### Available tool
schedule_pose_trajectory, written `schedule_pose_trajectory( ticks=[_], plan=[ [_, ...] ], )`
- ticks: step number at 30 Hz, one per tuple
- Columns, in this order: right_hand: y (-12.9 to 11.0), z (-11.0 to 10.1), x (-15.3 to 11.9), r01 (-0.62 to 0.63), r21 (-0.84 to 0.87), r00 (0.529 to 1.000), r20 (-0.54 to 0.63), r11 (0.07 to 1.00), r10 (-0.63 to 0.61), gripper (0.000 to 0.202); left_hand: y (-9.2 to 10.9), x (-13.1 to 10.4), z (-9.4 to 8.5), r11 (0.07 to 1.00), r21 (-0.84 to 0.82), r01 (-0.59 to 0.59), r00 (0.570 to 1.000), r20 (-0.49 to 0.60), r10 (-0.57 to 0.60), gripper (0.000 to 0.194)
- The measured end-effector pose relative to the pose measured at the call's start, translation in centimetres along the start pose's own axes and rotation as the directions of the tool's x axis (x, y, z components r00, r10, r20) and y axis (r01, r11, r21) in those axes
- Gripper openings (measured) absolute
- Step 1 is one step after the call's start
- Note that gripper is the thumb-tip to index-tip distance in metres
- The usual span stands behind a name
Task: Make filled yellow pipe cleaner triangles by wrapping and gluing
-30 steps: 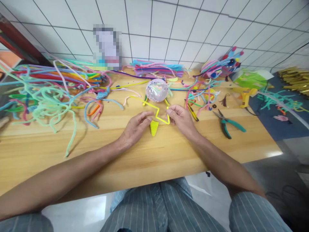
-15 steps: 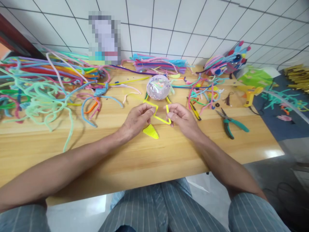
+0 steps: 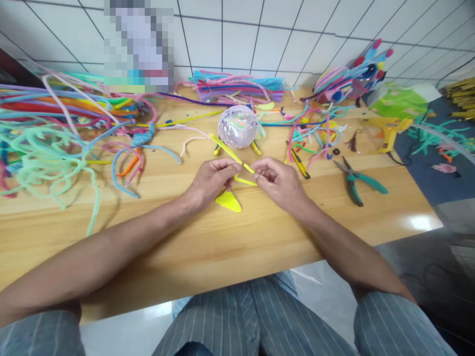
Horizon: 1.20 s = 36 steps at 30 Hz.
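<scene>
A bent yellow pipe cleaner is pinched between the fingertips of both hands. My left hand grips it near a corner, and one length sticks out up and to the left. My right hand holds its other end, with a short tip pointing at the left fingers. A flat yellow triangular piece lies on the table just below my left fingertips. Beyond the hands stands a clear shiny ball, with yellow and dark parts under it.
Green-handled pliers and a yellow glue gun lie to the right. Mint pipe cleaners heap at the left; a pink and blue bundle lies by the wall. A yellow cutter is near my right hand.
The hands have come slightly closer together. The right-hand end of the yellow pipe cleaner, upright before, now tilts toward my left hand. The view has shifted a little.
</scene>
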State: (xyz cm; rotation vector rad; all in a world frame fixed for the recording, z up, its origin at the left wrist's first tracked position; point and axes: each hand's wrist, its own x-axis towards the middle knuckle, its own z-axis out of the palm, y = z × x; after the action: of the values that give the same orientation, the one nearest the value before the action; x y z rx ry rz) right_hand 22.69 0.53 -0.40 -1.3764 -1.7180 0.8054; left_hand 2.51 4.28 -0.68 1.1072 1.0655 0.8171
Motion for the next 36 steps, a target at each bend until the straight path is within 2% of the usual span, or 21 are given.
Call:
schedule_pose_trajectory(
  ticks=[3, 9, 21, 30, 36],
  plan=[
    [0.10, 0.20, 0.11, 0.024, -0.049, 1.000, 0.001, 0.999, -0.024, 0.014, -0.36, 0.05, -0.24, 1.000, -0.024, 0.013, 0.999, 0.052, -0.011, 0.018],
    [0.05, 0.50, 0.19, 0.038, -0.090, 0.999, -0.023, 0.995, -0.040, 0.015, -0.20, -0.18, -0.41, 0.999, -0.009, 0.041, 0.996, 0.083, -0.041, 0.014],
    [-0.29, 0.78, 0.16, 0.024, -0.088, 0.999, -0.032, 0.996, -0.027, 0.011, 0.19, -0.65, -0.48, 1.000, 0.017, 0.006, 0.995, 0.099, -0.008, 0.022],
    [0.04, 0.79, 0.07, 0.046, -0.073, 0.999, -0.019, 0.996, -0.047, 0.010, 0.19, -0.65, -0.43, 0.999, 0.035, -0.006, 0.997, 0.081, 0.003, 0.016],
    [-0.85, 0.54, 0.69, 0.119, -0.085, 0.993, -0.006, 0.989, -0.120, 0.027, -0.02, -0.45, -0.35, 0.995, 0.100, 0.004, 0.997, 0.081, -0.012, 0.015]
  ],
)
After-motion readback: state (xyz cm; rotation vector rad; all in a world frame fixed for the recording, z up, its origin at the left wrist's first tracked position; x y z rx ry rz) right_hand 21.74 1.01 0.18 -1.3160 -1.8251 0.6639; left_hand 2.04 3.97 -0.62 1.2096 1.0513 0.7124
